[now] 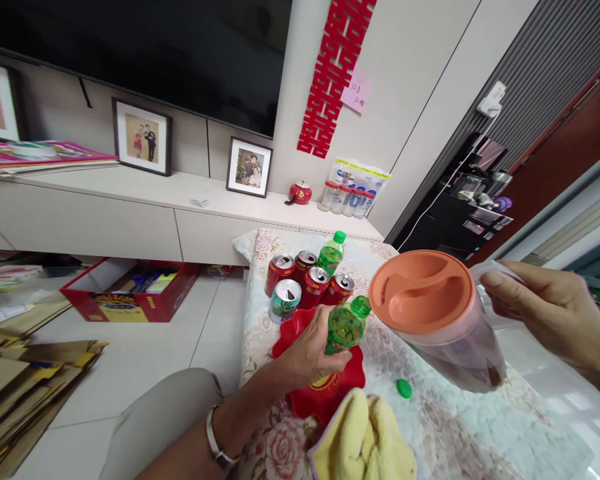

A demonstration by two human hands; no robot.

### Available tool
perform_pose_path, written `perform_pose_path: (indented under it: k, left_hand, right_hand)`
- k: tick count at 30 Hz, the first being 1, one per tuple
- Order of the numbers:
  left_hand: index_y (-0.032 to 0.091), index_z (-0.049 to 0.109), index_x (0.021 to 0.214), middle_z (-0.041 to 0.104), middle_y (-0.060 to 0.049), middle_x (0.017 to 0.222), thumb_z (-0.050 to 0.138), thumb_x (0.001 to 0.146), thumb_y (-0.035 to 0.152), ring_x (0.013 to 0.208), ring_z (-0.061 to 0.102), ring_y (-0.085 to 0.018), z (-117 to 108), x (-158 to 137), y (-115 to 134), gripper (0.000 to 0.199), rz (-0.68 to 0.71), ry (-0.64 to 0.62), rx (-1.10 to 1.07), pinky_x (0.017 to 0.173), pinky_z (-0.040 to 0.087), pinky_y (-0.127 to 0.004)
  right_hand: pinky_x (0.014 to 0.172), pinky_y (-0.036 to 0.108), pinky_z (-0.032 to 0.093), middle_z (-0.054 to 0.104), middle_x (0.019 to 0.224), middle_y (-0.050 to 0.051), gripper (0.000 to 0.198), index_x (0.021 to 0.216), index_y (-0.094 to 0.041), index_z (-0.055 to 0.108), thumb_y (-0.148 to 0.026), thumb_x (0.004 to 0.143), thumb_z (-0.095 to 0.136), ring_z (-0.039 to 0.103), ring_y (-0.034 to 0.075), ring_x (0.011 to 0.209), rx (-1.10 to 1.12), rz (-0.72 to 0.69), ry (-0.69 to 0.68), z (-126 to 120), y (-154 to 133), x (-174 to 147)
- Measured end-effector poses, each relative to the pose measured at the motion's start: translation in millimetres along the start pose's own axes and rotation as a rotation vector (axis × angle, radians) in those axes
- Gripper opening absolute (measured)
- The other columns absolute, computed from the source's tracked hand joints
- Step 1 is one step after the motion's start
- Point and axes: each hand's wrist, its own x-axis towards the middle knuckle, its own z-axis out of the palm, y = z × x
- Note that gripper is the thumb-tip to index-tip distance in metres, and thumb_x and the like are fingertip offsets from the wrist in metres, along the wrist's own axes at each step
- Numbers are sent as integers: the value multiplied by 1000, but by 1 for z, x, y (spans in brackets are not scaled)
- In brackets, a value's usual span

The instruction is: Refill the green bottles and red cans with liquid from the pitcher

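My left hand (305, 350) is wrapped round a green plastic bottle (345, 328), whose uncapped mouth tilts to the upper right. In my right hand (550, 307) is the handle of a clear pitcher (460, 353) with an orange lid (423, 290). The pitcher leans left, its lid edge close to the bottle's mouth, and some dark liquid shows inside. Whether liquid runs between them I cannot tell. Below the bottle lies a red scalloped tray (357, 370). A loose green cap (404, 389) rests on the tablecloth, and a folded yellow cloth (363, 440) is at the front.
Behind the tray stand several opened cans, among them a red can (281, 273) and a green-white can (285, 301), with a capped green bottle (331, 253). A red box (130, 293) sits on the floor at left, near flattened cardboard (25, 393).
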Motion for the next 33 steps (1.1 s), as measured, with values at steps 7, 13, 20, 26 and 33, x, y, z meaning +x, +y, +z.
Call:
perform_pose_path:
  k: [7,13,20,26,33]
  left_hand:
    - [21,46,117,52,-3,100,61,75,20,98,55,-23,0,0,-2,45,12,10,-10,86,52,-36]
    - [22,47,117,54,-3,100,62,75,19,97,55,-22,1,0,-4,44,20,21,-13,86,53,-36]
    - [20,46,118,53,-3,100,61,76,20,95,55,-22,0,0,-3,45,8,8,-6,85,52,-36]
    - [22,46,115,52,-2,96,61,76,19,94,54,-21,1,0,-3,42,10,12,1,83,52,-33]
    - [22,45,117,54,-2,98,61,76,19,95,55,-22,0,0,-2,44,-2,5,8,84,52,-33]
  right_hand:
    - [46,21,39,53,60,2,58,75,-18,72,-75,78,70,46,13,56,-2,10,-9,-1,1,1]
    - [45,20,38,52,59,1,57,75,-18,73,-74,78,71,44,12,55,-3,-5,-2,-1,1,2]
    - [46,21,38,53,59,2,59,74,-17,72,-76,78,71,45,13,56,8,29,-3,0,0,1]
    - [45,21,38,52,59,2,59,73,-17,72,-76,77,70,44,12,55,3,14,1,0,-2,1]
    - [43,20,36,50,57,1,56,71,-18,71,-73,79,70,43,11,53,-8,-30,4,1,-6,2]
